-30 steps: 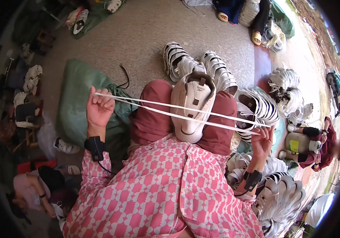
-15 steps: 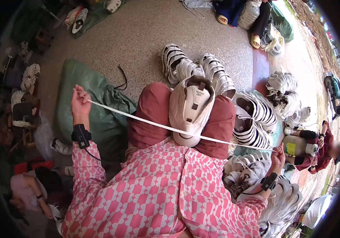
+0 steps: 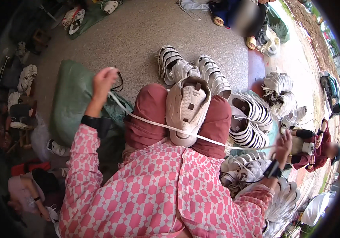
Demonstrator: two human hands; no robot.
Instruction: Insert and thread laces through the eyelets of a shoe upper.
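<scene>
A beige shoe upper (image 3: 185, 109) with an open top rests between my knees, toe toward me. A long white shoelace (image 3: 154, 123) runs across its toe end, bowing slightly. My left hand (image 3: 104, 81), raised over the green sack and blurred by motion, is closed on the lace's left end. At the right, my right hand (image 3: 284, 146) holds the other end near the stacked shoe parts; its fingers are partly smeared.
Rows of nested white shoe uppers (image 3: 213, 75) stand beyond my knees, with more stacks (image 3: 249, 117) to the right. A green sack (image 3: 72, 103) lies at my left. Other people (image 3: 322, 146) sit around, at the right, lower left and top.
My left hand has moved up and to the right, toward the middle. My right hand has risen slightly. The shoelace has gone from taut and straight to slightly slack.
</scene>
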